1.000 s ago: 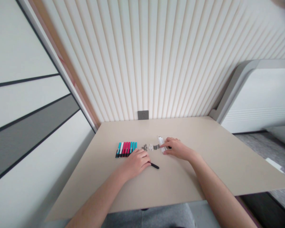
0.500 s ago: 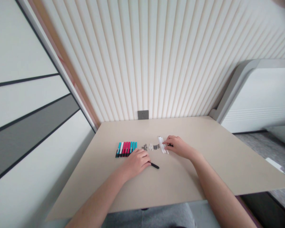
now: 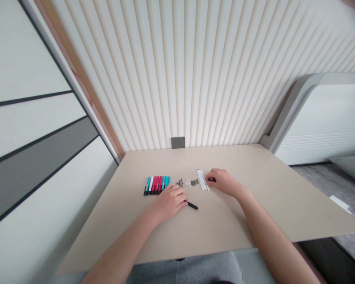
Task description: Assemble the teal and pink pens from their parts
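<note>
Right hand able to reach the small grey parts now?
Probably yes: only the white strip lies between the right hand and the small grey parts, and it looks low and flat.

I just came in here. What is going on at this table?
A person sits at a beige table with both bare hands on it. Their left hand rests over a black marker, which sticks out from under it. Their right hand is beside a white strip, with a small black object at its fingertips. A row of colored markers and small grey and white pieces lie between the hands.
</note>
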A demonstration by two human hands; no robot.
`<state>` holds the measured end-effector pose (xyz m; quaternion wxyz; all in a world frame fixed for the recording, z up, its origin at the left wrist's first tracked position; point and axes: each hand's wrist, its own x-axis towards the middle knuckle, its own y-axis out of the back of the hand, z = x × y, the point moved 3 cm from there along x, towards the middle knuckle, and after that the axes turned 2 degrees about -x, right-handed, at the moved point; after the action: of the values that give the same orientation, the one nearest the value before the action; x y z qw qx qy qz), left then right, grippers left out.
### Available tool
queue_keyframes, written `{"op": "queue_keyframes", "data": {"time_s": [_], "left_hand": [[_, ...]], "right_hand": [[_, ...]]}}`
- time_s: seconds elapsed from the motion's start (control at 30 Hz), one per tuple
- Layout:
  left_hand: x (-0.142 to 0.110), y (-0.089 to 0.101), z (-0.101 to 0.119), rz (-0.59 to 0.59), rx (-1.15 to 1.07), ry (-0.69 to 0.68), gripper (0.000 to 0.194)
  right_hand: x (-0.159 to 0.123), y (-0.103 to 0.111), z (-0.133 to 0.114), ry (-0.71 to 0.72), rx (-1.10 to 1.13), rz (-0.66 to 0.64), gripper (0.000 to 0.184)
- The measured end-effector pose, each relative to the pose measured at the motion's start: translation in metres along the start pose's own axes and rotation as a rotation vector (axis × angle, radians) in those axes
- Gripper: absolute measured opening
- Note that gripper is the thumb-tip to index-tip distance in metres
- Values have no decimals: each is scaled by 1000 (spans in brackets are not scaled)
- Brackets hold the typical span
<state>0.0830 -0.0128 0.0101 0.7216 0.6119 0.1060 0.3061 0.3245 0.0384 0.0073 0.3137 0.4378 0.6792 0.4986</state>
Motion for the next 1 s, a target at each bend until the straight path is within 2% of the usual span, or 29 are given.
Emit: {"op": "queue_keyframes", "data": {"time_s": [0.17,1.0], "left_hand": [[0,0,-1,14,-4,-15,17],[0,1,1,-5,-4,-4,13]], "right_hand": [[0,2,-1,1,-4,-2,16],[-1,3,-4,-11,-36,14,20]]}}
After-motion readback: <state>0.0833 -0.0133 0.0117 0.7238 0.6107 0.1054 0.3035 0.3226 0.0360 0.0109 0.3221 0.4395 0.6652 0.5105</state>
